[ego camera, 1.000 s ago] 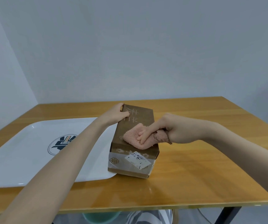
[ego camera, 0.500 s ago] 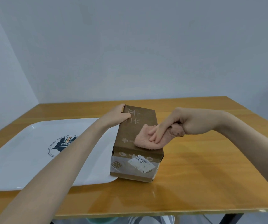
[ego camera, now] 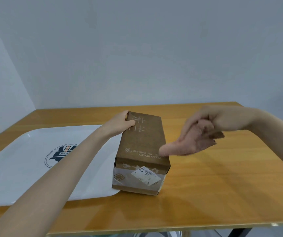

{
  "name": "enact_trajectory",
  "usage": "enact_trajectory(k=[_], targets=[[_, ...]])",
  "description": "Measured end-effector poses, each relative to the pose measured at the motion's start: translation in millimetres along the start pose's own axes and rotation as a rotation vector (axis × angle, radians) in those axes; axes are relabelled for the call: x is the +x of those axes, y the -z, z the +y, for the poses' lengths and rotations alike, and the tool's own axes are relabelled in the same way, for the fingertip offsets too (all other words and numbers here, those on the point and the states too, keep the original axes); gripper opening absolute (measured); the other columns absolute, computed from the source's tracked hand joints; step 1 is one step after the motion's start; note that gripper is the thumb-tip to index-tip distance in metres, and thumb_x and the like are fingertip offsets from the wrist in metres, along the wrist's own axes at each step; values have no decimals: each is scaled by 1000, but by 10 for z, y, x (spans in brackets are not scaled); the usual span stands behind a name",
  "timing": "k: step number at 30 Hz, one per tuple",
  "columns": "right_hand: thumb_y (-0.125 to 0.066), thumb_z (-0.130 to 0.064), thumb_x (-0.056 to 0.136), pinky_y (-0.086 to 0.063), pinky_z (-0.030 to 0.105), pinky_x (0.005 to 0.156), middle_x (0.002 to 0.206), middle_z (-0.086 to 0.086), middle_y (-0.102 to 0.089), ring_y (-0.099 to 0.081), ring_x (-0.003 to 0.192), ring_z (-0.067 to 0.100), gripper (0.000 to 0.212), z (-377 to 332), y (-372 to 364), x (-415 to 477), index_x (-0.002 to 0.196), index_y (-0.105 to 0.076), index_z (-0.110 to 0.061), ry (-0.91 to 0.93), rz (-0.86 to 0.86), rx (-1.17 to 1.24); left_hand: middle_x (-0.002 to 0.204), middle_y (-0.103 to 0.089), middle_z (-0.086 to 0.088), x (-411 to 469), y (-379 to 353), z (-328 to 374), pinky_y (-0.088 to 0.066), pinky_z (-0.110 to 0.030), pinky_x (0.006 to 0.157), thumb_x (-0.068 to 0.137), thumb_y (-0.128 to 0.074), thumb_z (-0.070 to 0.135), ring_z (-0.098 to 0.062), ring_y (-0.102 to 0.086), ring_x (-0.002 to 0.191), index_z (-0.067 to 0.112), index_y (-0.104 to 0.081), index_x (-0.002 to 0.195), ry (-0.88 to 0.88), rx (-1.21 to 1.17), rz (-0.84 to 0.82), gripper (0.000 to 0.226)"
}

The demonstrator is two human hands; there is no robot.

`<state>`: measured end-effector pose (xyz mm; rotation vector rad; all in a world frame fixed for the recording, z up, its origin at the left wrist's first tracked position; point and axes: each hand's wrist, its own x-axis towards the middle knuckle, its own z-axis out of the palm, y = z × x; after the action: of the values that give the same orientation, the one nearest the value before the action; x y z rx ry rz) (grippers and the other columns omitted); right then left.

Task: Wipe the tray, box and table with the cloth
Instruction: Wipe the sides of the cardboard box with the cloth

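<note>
1. Nearest me, the desk (ego camera: 222, 194) shows bare wood on the right; I'd judge it not yet wiped
2. The white tray (ego camera: 17, 177) lies on the left of it; I cannot tell whether it has been wiped
3. The box (ego camera: 142, 139) stands at the tray's right edge, its taped end towards me
4. My right fingers (ego camera: 195, 119) are curled round the pink cloth (ego camera: 185, 147), which hangs blurred at the box's right top edge, so I reckon the box is the step in hand
5. Farthest, my left fingers (ego camera: 130, 124) grip the box's far left corner, steadying it
</note>
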<state>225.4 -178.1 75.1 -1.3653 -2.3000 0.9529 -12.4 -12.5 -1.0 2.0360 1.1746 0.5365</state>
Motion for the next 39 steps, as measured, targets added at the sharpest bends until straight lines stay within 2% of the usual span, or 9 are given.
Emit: enact_trajectory(k=[5,8,13,19,23,26,32,36,39], targets=[[-59,-1,85,-47,21,55,80,-1,-66,-63,72,11,16,392,144,48,86,-64,-16,-195,377,408,93,-58,-5,-15,2,-4,-42,-29,76,91,-49,19,-18,-54,80,8,-55,112,14,-30,0,25],[-65,-3,79,-45,18,48,81,3,-65,-63,67,7,12,623,60,132,87,-63,-12,-349,314,318,100,-60,-8,-31,-3,11,-43,-30,79,92,-48,18,-19,-56,84,7,-54,115,9,-31,-1,26],[-63,-4,83,-52,24,61,90,5,-67,-65,81,15,13,933,-222,257,95,-61,-8,-568,47,296,93,-57,-6,-49,-22,27,-40,-27,72,92,-47,16,-18,-52,80,5,-53,115,12,-41,1,26],[-60,-17,87,-46,28,64,103,5,-60,-56,87,20,12,1109,-234,365,97,-54,-14,-737,191,-20,92,-56,0,-50,-42,29,-47,-33,86,93,-49,20,-22,-58,91,17,-50,126,71,-169,24,33],[-50,-24,94,-48,38,91,133,12,-48,-53,114,27,41,1196,-327,489,130,-44,-8,-829,133,-394,115,-55,-2,-75,-111,-29,-47,-43,99,90,-54,40,-24,-59,108,16,-40,137,129,-337,88,55],[-46,-18,95,-34,40,109,149,13,-31,-35,134,29,48,1115,-367,597,140,-34,-8,-687,292,-494,100,-56,1,-51,-151,-78,-45,-39,92,77,-37,79,-19,-54,94,21,-52,97,127,-423,92,63],[-38,-25,100,-23,24,109,146,-2,-42,-34,136,13,34,434,-470,767,130,-52,-18,-193,480,-357,92,-57,8,-48,-233,-74,-46,-40,96,97,-13,57,-8,-58,87,32,-51,85,115,-637,182,47],[-34,-32,101,-30,24,103,139,-5,-50,-43,128,14,37,283,-507,786,131,-51,-18,-184,368,-340,94,-58,6,-42,-255,-24,-49,-36,84,97,-12,56,-12,-60,85,21,-53,108,88,-636,195,55],[-31,-39,100,-43,35,96,125,2,-61,-56,110,20,42,358,-481,733,125,-57,-18,-241,382,-292,120,-56,1,-37,-248,-37,-41,-42,106,96,-14,58,-17,-53,115,18,-41,137,113,-622,165,64]])
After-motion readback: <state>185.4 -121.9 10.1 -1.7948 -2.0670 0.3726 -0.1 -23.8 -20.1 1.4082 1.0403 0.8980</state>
